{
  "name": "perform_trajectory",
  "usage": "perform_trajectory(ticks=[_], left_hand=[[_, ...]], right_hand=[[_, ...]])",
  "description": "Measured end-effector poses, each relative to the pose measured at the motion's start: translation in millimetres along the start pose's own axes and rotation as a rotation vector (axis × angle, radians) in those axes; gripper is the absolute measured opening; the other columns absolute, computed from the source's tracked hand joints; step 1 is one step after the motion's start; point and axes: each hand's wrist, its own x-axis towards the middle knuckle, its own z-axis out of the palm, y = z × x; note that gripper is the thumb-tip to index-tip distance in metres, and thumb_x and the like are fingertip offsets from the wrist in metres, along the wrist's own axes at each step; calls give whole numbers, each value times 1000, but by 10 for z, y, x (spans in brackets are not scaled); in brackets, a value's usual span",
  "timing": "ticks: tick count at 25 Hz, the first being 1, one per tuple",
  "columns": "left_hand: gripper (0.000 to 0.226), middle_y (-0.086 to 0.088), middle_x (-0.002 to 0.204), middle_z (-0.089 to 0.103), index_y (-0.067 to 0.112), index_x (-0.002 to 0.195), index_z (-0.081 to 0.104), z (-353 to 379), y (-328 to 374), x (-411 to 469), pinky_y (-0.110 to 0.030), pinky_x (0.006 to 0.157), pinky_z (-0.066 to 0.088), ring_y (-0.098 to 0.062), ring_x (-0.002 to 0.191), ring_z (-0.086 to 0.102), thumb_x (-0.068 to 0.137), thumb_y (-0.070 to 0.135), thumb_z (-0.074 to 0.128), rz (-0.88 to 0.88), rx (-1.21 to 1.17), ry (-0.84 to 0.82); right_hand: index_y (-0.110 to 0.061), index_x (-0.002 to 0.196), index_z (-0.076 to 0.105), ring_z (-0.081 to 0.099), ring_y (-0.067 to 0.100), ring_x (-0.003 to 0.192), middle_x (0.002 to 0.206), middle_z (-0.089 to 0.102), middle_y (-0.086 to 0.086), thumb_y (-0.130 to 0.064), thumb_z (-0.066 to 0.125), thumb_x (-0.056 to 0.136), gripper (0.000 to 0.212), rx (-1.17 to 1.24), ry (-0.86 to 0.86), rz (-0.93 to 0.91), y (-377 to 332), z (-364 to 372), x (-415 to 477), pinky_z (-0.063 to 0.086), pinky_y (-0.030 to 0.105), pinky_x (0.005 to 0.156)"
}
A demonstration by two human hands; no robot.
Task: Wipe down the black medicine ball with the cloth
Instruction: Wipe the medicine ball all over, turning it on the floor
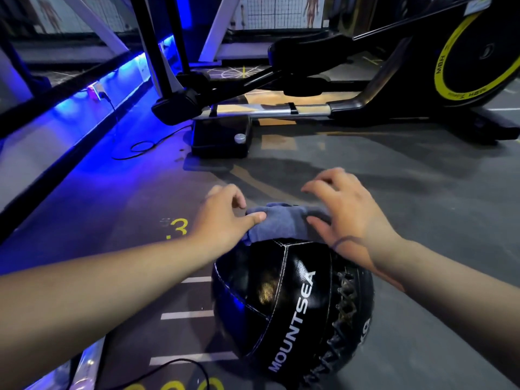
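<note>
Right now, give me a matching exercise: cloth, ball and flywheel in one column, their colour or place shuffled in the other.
1 cloth
2 ball
3 flywheel

A yellow-ringed, upper right
B grey-blue, lying on top of the ball
C black with white lettering, on the floor

Pairs: 1-B, 2-C, 3-A

Grey floor (394, 178), dull sheen, worn yellow markings. Yellow numeral 3 (180, 228) and short white lines (187, 315) painted at left. Blue light strip (121, 71) along low left ledge, glow spilling across floor. Black cable (143, 146) looped beneath it. Black exercise machine behind, yellow-ringed flywheel (475, 54) upper right. Anatomy poster (311, 9) on far wall.
</note>
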Motion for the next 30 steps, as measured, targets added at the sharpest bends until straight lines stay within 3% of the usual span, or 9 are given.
perform_trajectory(ticks=[2,6,8,10,13,18,21,26,30], left_hand=[[26,7,82,56,30,67,54,43,15,-28,-38,76,51,-14,76,59,79,28,77,148,-30,-45],[27,10,111,65,40,96,65,-44,-156,32,-37,104,45,-10,108,61,75,27,74,83,-255,-321],[88,11,142,48,35,138,43,-102,-267,0,-27,112,34,-2,129,45,63,37,88,-44,-324,-610],[122,18,147,39,30,149,23,-103,-350,-85,-17,111,31,11,130,37,51,42,95,-18,-177,-784],[117,25,134,42,31,144,31,-20,-420,-127,-15,108,33,9,127,38,48,45,96,253,99,-749],[134,25,149,21,27,155,14,50,-342,-104,-11,111,17,6,138,19,49,49,94,275,151,-700],[125,15,152,34,26,151,25,85,-343,-125,-19,115,26,1,137,32,49,41,96,253,108,-705],[126,5,165,2,22,156,-3,95,-524,-139,-22,120,16,-5,149,10,66,15,84,216,214,-764],[138,13,161,-9,20,154,-12,62,-451,-163,-6,110,6,1,146,-1,63,32,91,230,209,-811]], right_hand=[[-21,127,59,50,29,123,135,53,6,-29,66,82,45,43,-72,-212,-79,91,-17,42,40,104],[-27,140,48,52,26,122,138,54,1,-39,52,91,51,176,-195,-110,-107,343,-109,39,35,106],[-31,140,47,58,24,107,116,61,-3,-42,56,86,56,187,-196,-76,-26,287,-56,45,34,94],[-38,142,42,56,19,101,98,54,-10,-50,64,80,67,184,-231,14,22,220,52,43,27,90],[-38,133,51,48,18,104,102,49,-7,-54,63,78,58,115,-230,68,40,263,105,40,29,96],[-27,133,52,57,13,116,124,63,-7,-33,64,86,49,429,-207,180,123,372,12,42,24,99],[-23,144,42,47,19,131,142,52,2,-28,63,86,62,306,-163,-101,-86,434,-339,39,40,108],[-36,146,32,51,32,128,144,49,13,-31,52,81,68,-187,-260,-612,-385,495,-904,45,46,101],[-29,142,42,50,30,129,142,51,12,-25,32,93,51,29,-188,-432,-158,370,-678,43,43,104]])
